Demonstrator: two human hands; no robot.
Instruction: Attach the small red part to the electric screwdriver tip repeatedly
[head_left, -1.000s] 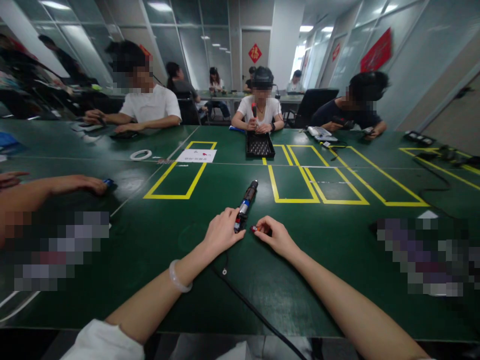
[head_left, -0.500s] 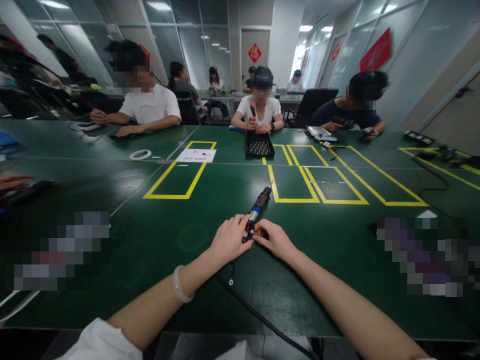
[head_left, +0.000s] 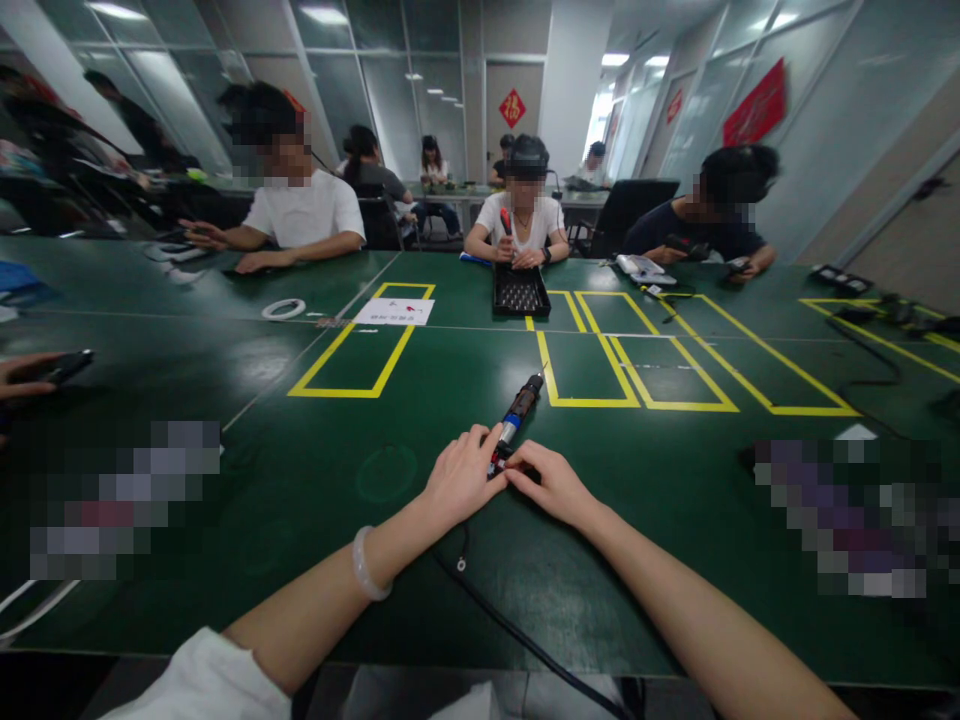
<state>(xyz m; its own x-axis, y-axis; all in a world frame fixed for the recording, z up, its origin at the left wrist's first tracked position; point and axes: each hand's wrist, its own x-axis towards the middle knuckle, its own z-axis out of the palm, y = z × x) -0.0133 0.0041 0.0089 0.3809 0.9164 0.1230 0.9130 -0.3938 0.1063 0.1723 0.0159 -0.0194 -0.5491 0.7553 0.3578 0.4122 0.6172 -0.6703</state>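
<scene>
An electric screwdriver (head_left: pixel 519 408) lies on the green table, its dark tip pointing away from me. Part of its casing appears to be off, showing a silver and blue motor section and small red parts at the rear. My left hand (head_left: pixel 463 478) is closed over the rear half from the left. Against the rear end, my right hand (head_left: pixel 553 484) pinches with thumb and index finger; whatever lies between them is hidden. A black cable (head_left: pixel 517 632) runs from under my left forearm to the table's near edge. Beside it lies a small ring terminal (head_left: pixel 461 565).
Yellow tape rectangles (head_left: pixel 334 393) mark the table. A printed sheet (head_left: pixel 395 312) and a white ring-shaped roll (head_left: pixel 283 310) lie at left. Opposite, a person (head_left: pixel 517 215) holds a red-handled tool by a black tray (head_left: pixel 520 302). Another person's hand (head_left: pixel 26 375) is at the far left.
My right fingers have closed in over the screwdriver's rear, covering the orange-red bit that showed there. The hand at the far left now lifts a dark object.
</scene>
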